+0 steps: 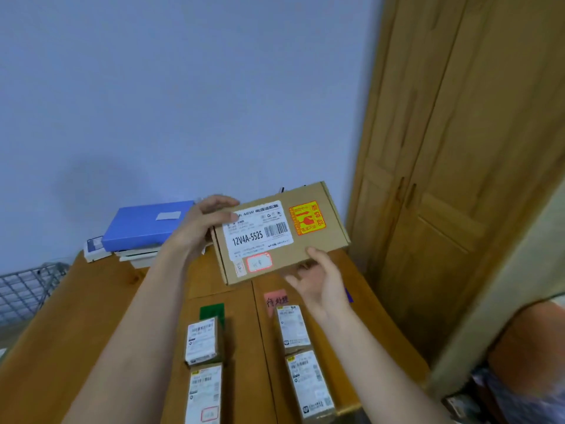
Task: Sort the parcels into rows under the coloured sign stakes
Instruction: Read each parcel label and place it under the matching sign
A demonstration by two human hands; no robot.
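I hold a flat cardboard parcel (308,258) up above the wooden table (101,301); it carries a white label, a yellow-and-red sticker and a small red-framed sticker. My left hand (201,224) grips its left end, thumb on top. My right hand (321,276) holds its lower right edge, thumb on the face, fingers beneath. On the table a green sign (212,312) heads a row of two small parcels (202,341), and a pink sign (276,301) with handwriting heads another row of two small parcels (293,328).
A blue folder (146,224) lies on stacked white boxes at the table's back. A wire basket (27,286) stands to the left. A wooden door (458,179) rises at the right. A blue scrap shows behind my right wrist.
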